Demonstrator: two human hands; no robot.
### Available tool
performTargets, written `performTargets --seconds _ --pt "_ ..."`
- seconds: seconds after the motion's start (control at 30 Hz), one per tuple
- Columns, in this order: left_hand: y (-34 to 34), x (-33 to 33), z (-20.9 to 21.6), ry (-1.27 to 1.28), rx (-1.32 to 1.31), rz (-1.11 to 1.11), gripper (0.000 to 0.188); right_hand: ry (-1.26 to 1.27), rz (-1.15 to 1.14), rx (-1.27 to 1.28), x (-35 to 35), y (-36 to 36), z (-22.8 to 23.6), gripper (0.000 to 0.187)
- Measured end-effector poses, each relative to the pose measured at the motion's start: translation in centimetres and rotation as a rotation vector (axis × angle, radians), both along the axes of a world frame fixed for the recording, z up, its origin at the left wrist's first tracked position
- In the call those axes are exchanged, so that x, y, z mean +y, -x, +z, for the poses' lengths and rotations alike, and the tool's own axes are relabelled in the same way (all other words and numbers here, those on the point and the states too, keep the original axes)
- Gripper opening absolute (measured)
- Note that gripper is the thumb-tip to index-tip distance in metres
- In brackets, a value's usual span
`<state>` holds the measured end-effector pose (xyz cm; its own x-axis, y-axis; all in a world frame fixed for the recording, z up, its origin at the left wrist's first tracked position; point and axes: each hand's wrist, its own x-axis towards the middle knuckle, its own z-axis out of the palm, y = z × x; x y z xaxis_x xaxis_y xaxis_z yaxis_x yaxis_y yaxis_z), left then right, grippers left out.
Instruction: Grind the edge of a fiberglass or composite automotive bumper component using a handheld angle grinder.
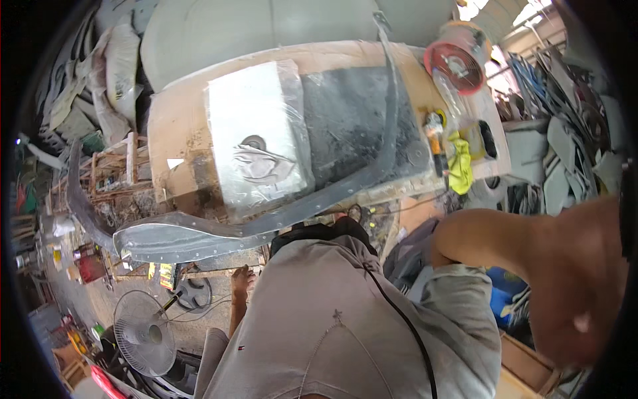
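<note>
My left hand (242, 279) hangs low beside my body, its fingers loosely apart and nothing visible in them. It is nearest to the long grey curved moulded part (319, 203), dotted with small holes or studs along its edge. That part bends across the front and right side of the worktable. My right arm is raised and folded at the far right, and my right hand (571, 332) is very close and blurred; its fingers cannot be made out. On the plastic-wrapped white sheet (246, 100) lie a crumpled grey cloth (266, 165) and a round disc (254, 142).
An orange and black power tool (435, 138) and a yellow-green cloth (460, 165) lie at the table's right. Behind them stands a red round blower (457, 65). A standing fan (145, 334) is at lower left. Stacked grey panels (565, 159) line the right side.
</note>
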<state>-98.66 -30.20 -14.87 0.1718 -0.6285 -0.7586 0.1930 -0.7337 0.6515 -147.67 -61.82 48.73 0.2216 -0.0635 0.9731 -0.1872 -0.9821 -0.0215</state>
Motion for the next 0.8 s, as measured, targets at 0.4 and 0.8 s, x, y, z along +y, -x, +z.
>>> performTargets --seconds 0.4,0.8 --pt "0.6 1.7 4.1 -0.001 -0.885 -1.053 0.038 -1.451 -0.538 -0.018 -4.3 7.0 -27.7 0.059" --pt "9.9 -9.7 14.6 -0.166 -0.606 -0.582 0.037 -1.297 -0.506 0.004 -3.3 6.0 -40.5 0.066"
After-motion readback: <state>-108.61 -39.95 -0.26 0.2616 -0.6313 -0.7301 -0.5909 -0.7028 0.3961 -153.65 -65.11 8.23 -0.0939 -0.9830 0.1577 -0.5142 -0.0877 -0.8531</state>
